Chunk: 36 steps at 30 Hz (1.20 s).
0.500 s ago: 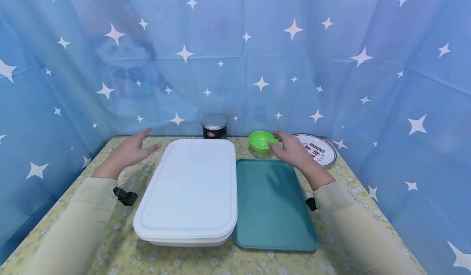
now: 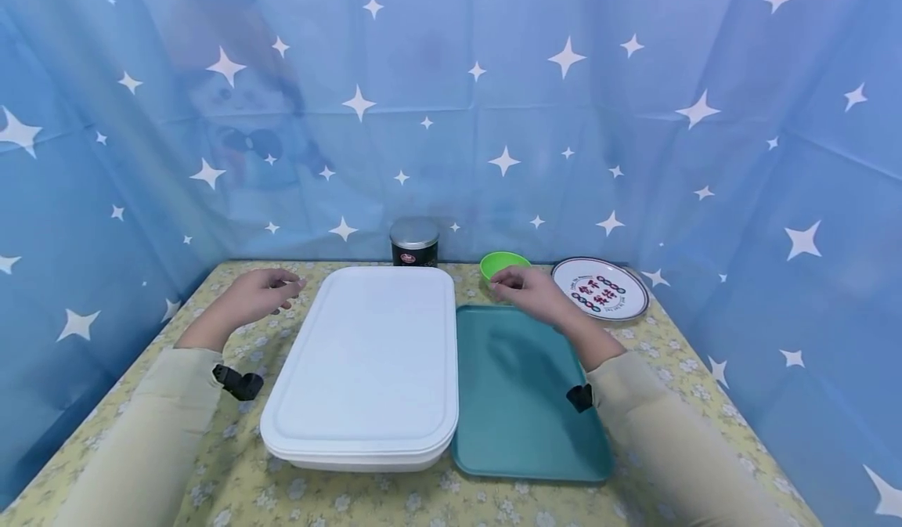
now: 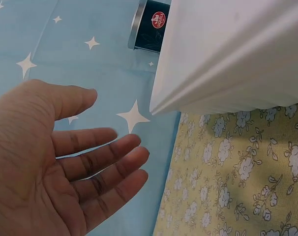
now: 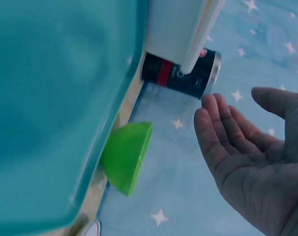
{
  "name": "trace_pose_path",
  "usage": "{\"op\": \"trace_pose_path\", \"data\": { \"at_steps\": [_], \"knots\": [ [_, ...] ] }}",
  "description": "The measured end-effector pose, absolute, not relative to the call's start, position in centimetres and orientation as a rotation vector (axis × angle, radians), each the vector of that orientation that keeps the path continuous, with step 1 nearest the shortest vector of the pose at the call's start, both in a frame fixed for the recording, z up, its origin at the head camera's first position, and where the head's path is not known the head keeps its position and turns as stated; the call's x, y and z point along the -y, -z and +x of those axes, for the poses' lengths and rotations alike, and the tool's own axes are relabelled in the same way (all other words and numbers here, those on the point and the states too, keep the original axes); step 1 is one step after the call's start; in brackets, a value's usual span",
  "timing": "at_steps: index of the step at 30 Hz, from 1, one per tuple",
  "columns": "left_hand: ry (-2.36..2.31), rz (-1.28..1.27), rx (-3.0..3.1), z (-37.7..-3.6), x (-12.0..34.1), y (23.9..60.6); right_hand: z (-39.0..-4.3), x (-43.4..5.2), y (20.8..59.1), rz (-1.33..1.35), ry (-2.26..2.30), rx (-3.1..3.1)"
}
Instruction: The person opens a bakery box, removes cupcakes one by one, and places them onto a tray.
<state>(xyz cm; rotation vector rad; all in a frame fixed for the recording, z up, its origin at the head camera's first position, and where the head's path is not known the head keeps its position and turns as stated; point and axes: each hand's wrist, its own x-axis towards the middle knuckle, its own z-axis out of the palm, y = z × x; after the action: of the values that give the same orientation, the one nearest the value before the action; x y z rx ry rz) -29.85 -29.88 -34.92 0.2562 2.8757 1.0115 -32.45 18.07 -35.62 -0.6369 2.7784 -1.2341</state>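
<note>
Hands both empty, fingers loose: right hand (image 2: pixel 530 290) just in front of small green plastic bowl (image 2: pixel 503 264), left hand (image 2: pixel 257 293) well left of it, beside white lidded box (image 2: pixel 366 359). Bowl probably light, stiff, slick; pinch its rim.

Bright, even light floods the head view, and the blue star-printed cloth backdrop (image 2: pixel 451 104) bows outward toward the corners with wide-lens distortion. A soft shadow of the right hand (image 2: pixel 532 290) falls on the flat teal plastic tray (image 2: pixel 524 402), so light comes from above. The white rectangular plastic lid (image 2: pixel 366 359) is almost washed out. Both wrist views are softer: the left hand (image 3: pixel 50 167) is slightly blurred, and the tray's near edge blurs.
</note>
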Motion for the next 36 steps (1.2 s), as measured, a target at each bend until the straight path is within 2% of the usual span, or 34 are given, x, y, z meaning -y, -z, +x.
{"op": "trace_pose_path", "data": {
  "at_steps": [10, 36],
  "knots": [
    [-1.043, 0.265, -2.795, -29.9, 30.0, 35.3, -32.1, -16.7, 36.6, -0.632, 1.404, -2.538],
    [-1.120, 0.238, -2.658, -29.4, 30.1, 37.5, -31.7, -14.6, 38.9, -0.619, 1.365, -2.398]
  ]
}}
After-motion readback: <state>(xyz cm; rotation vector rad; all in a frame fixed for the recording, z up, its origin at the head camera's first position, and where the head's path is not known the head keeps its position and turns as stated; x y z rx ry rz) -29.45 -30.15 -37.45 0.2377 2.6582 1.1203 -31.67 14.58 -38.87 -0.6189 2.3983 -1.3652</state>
